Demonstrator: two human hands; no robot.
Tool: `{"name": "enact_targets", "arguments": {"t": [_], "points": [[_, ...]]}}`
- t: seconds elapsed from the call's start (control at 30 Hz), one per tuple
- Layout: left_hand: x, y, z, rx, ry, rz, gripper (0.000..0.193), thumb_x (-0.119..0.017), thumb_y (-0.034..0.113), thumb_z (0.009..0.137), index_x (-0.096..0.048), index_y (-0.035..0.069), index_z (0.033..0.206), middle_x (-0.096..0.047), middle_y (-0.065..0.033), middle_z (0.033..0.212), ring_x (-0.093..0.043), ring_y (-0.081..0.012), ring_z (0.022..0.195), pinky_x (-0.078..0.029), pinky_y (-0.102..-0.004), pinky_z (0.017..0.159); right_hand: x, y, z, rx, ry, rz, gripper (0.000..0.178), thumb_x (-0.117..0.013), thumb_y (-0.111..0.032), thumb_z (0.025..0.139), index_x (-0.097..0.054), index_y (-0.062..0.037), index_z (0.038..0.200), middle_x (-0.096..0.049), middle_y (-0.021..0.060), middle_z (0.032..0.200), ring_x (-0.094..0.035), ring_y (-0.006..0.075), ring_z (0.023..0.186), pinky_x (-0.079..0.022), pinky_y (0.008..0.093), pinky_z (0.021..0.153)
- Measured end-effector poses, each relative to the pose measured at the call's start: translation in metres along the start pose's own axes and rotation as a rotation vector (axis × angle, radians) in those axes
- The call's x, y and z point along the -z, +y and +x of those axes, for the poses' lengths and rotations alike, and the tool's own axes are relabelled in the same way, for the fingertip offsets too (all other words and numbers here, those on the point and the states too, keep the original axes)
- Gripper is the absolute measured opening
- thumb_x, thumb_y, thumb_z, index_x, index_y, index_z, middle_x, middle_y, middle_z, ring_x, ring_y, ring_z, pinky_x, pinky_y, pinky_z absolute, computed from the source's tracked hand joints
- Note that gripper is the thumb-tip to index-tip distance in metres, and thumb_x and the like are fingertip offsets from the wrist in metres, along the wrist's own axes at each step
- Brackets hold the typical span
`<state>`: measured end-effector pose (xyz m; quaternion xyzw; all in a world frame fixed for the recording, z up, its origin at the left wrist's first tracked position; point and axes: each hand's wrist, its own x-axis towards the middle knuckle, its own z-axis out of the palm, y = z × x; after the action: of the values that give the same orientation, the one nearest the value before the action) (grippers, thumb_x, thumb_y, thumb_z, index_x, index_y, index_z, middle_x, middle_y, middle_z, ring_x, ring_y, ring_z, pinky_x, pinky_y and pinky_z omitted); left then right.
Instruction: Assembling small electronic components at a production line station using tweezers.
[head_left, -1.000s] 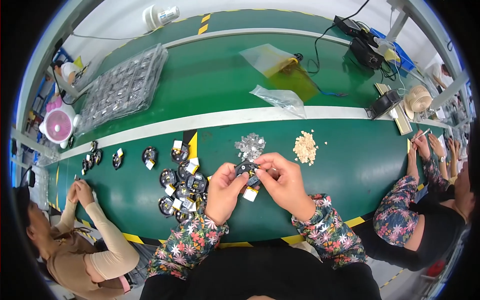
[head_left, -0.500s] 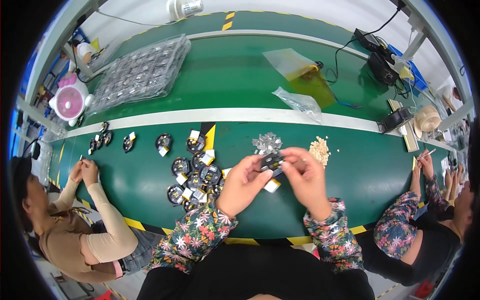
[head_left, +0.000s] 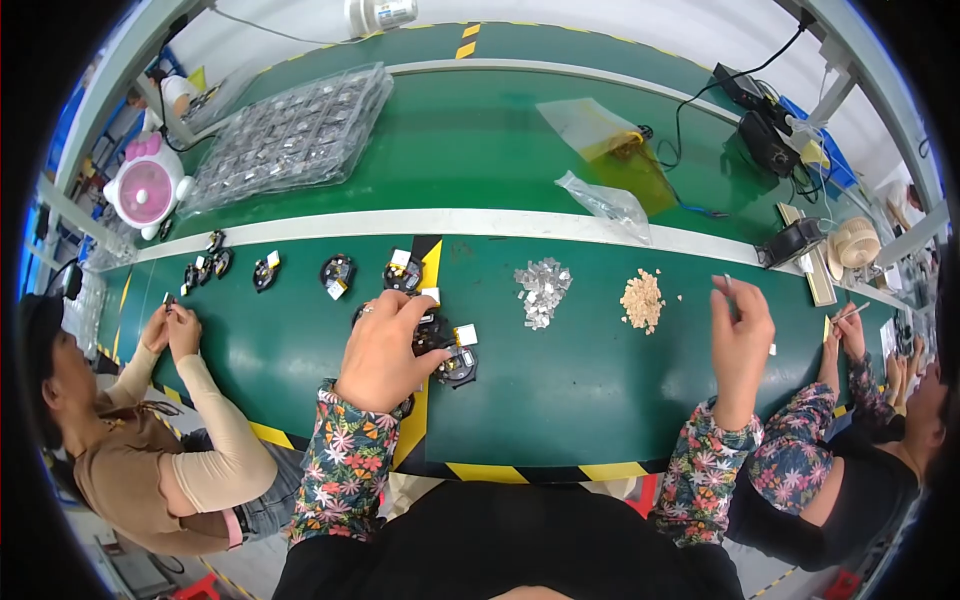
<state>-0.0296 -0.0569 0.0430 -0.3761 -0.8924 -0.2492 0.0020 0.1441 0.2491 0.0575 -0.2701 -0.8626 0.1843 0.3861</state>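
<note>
My left hand (head_left: 385,350) reaches down over a heap of round black device parts at the middle left. Its thumb and fingers curve around one round black device part (head_left: 433,332), which they partly hide. Beside the thumb lies another device part (head_left: 458,366) with a white-and-yellow battery pouch (head_left: 465,335). Well to the right, my right hand (head_left: 740,335) is raised above the bench, fingers bent together. A tiny pale bit shows at its fingertips, too small to name.
A pile of silver-grey flakes (head_left: 543,292) and a pile of beige flakes (head_left: 641,300) lie between my hands. More device parts (head_left: 337,275) sit to the left. Clear trays (head_left: 290,135) stand behind the white rail (head_left: 450,222). People work at either side.
My hands have parted: the left went left to the heap, the right moved right. The black part they held together in front of me is no longer there. The grey flakes show fully.
</note>
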Motion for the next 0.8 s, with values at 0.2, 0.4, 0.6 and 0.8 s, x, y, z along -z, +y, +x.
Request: {"name": "enact_targets", "arguments": {"t": [0.2, 0.4, 0.6, 0.8], "points": [[-0.004, -0.003, 0.0, 0.05, -0.014, 0.042, 0.037, -0.075, 0.013, 0.064, -0.062, 0.004, 0.098, -0.057, -0.0113, 0.101, -0.056, -0.0308, 0.091, -0.046, -0.0384, 0.081, -0.032, -0.052, -0.005, 0.091, -0.221, 0.355, 0.013, -0.059, 0.001, 0.078, -0.064, -0.001, 0.09, -0.06, 0.0056, 0.083, -0.048, 0.0083, 0.059, -0.037, 0.0207, 0.051], [-0.01, 0.01, 0.005, -0.014, 0.187, -0.077, 0.018, -0.069, 0.004, 0.068, -0.066, 0.002, 0.086, -0.061, -0.0125, 0.101, -0.06, -0.03, 0.09, -0.049, -0.0366, 0.078, -0.073, -0.08, -0.04, 0.005, -0.66, 0.856, 0.014, -0.057, -0.009, 0.086, -0.062, 0.0004, 0.094, -0.062, 0.0056, 0.081, -0.05, 0.0075, 0.058, -0.04, 0.0198, 0.053], [-0.017, 0.056, 0.015, -0.556, 0.16, -0.216, 0.029, -0.071, -0.001, 0.061, -0.065, 0.006, 0.089, -0.055, -0.0117, 0.109, -0.053, -0.0331, 0.106, -0.046, -0.04, 0.086, -0.079, -0.085, -0.04, -0.737, -0.912, 1.358, 0.023, -0.053, -0.012, 0.09, -0.051, -0.0041, 0.111, -0.054, -0.0013, 0.081, -0.039, 0.001, 0.051, -0.027, 0.0151, 0.041], [-0.036, 0.072, 0.02, -0.172, 0.217, -0.532, 0.038, -0.073, 0.006, 0.064, -0.055, 0.005, 0.098, -0.055, -0.0098, 0.101, -0.055, -0.0258, 0.095, -0.046, -0.0328, 0.077, -0.078, -0.07, -0.04, -0.807, -0.701, 1.411, 0.024, -0.055, -0.007, 0.088, -0.048, -0.005, 0.11, -0.055, 0.0012, 0.085, -0.039, 0.0022, 0.051, -0.028, 0.0162, 0.041]]}}
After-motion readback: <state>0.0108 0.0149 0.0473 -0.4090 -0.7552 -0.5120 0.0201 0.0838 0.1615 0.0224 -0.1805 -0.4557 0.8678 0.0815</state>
